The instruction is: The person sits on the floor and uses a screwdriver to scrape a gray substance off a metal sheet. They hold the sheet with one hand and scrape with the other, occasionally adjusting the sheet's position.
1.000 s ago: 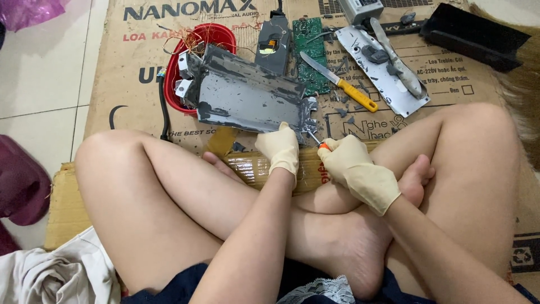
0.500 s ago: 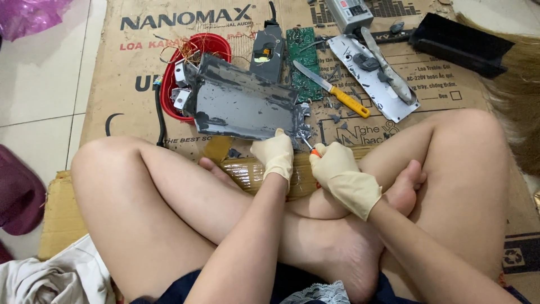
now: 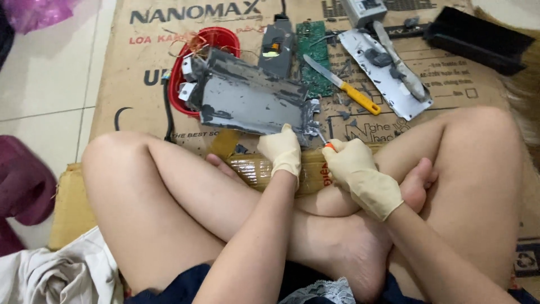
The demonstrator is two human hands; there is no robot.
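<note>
Grey metal panel (image 3: pixel 253 101) | left hand (image 3: pixel 281 149) steadies; right hand (image 3: pixel 351 163) grips, seemingly, screwdriver (image 3: pixel 326 143)

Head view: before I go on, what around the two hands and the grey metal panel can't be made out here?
- Screwdriver: only an orange bit of handle and a thin shaft show; the right hand hides the rest.
- Shaft tip against the grey metal panel: too small to tell.
- Left hand: fingertips on the panel's edge, grip unclear.
- Red basin: mostly behind the panel.
- Grey box: cut off by the top edge.
</note>
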